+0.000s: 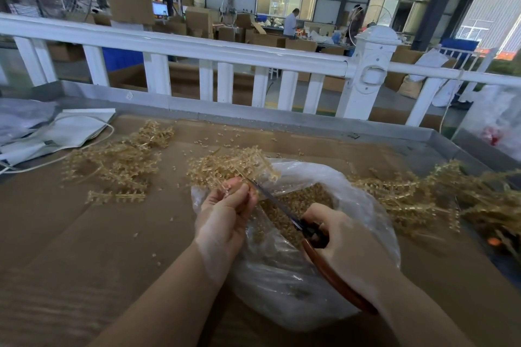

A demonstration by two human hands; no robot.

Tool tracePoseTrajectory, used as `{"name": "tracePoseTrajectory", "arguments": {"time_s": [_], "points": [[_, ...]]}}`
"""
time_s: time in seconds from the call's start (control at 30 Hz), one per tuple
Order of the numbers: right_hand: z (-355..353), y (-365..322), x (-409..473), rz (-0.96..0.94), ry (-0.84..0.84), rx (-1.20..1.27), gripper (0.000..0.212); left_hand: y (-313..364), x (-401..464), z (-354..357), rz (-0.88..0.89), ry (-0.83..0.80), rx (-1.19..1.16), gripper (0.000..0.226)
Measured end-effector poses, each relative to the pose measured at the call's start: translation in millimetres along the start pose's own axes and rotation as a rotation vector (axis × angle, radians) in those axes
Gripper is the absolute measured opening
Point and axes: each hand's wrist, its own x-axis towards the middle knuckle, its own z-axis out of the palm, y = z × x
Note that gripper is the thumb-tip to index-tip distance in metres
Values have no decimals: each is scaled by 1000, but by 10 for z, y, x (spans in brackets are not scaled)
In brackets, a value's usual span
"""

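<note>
Pinching a branched amber plastic sprue point(225, 166) by its stem, my left hand point(225, 205) has its fingers curled tight around it and holds it just above the mouth of the clear plastic bag point(296, 290), while my right hand point(344, 236) is wrapped round the orange handles of the scissors point(282, 210), whose dark blades look nearly together, the tip touching or almost touching the stem right beside my left fingertips

That closeness is the main hazard as I judge it: a snip taken a shade too low would catch a finger rather than plastic

The stem is thin and springy, so it could twist out of my pinch as the blades bite and leave a ragged cut

Snipped pieces point(298, 200) lie heaped inside the bag below the blades, yet the bag's rim is slack and crumpled; bits that spring sideways would miss it and join the crumbs scattered over the cardboard table cover point(84, 234), and the blade could snag the film

Uncut sprues wait in a pile to my right point(423, 194), another tangle of them point(112, 160) lies to my left, and a white fence rail point(197, 48) runs behind the table
</note>
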Motion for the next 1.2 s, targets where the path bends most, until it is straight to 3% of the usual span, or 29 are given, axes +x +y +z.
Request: {"name": "tracePoseTrajectory", "arguments": {"time_s": [0.5,0.83,1.2], "points": [[84,12,-64,-64,115,-193,10,14,-38,33,3,24,-19,14],[46,17,-75,-55,88,-275,13,-27,-67,89,77,107,35,16],[69,63,-54,-13,47,-254,14,-91,-58,72,140,90,127,17]]}}
